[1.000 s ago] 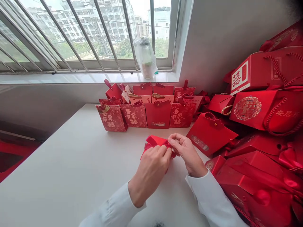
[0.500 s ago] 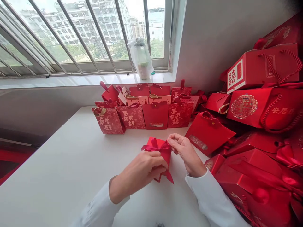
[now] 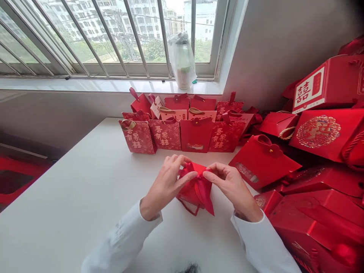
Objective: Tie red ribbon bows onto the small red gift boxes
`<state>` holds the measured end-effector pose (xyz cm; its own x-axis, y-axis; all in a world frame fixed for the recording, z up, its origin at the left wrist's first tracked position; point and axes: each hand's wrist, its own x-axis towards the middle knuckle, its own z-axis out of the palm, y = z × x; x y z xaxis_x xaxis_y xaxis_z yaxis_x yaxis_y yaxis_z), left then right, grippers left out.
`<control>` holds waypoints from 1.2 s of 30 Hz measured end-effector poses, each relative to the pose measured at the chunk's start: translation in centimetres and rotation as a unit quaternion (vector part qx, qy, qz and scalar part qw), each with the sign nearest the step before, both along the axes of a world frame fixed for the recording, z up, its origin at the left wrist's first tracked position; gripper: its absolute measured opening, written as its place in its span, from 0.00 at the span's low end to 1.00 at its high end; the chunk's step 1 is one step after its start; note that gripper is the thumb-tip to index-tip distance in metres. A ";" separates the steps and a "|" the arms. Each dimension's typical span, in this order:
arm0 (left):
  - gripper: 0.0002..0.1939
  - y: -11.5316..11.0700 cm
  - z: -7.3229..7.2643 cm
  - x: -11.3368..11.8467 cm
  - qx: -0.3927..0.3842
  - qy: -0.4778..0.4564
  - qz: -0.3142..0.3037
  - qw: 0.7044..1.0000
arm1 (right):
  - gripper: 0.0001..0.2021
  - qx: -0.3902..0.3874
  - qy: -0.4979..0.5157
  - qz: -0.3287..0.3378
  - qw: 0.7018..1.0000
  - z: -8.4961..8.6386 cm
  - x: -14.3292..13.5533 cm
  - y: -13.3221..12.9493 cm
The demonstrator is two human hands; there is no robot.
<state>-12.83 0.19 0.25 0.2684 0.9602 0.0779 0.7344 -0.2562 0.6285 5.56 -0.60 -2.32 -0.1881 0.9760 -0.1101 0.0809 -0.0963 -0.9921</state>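
A small red gift box (image 3: 189, 191) lies on the white table in front of me, its cord handle (image 3: 189, 208) resting toward my side. Across its top runs a dark red satin ribbon (image 3: 205, 193) tied in a bow, one pointed tail hanging over the near face. My left hand (image 3: 172, 176) pinches the bow's left loop between thumb and fingers. On the other side, my right hand (image 3: 226, 182) pinches the bow's right part near the knot. Fingers cover much of the bow, so the loops are partly hidden.
Several red gift bags (image 3: 166, 136) stand in rows at the table's back, below the window sill. A bagged bottle (image 3: 183, 64) is on the sill. Red boxes (image 3: 318, 132) are heaped along the right, with a flat red bag (image 3: 264, 163) leaning nearest my right hand.
My left hand has moved up from the box's near side and the ribbon tail to the bow's left loop. My right hand has come closer to the knot. The view has shifted.
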 end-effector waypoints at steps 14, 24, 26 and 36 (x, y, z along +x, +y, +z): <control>0.05 -1.2 1.5 -0.1 -0.081 -0.021 -0.017 0.996 | 0.09 -0.043 0.088 -0.071 0.993 -0.2 -0.8 0.3; 0.14 -1.3 1.3 0.2 -0.115 -0.049 -0.020 0.992 | 0.12 0.002 0.006 -0.057 0.998 -0.4 -0.7 0.2; 0.16 -1.3 1.2 0.2 -0.116 -0.049 -0.026 0.992 | 0.13 0.048 -0.065 -0.058 0.995 -0.5 -0.7 0.1; 0.07 -0.9 1.1 0.1 -0.139 -0.053 -0.035 0.988 | 0.11 0.130 -0.158 -0.135 0.969 -1.1 -1.5 0.1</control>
<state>-12.72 -0.72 1.33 0.3393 0.9279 -0.1544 0.6470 -0.1111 0.7544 4.10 -0.55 -3.40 0.0812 0.9873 0.1366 0.3917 0.0945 -0.9152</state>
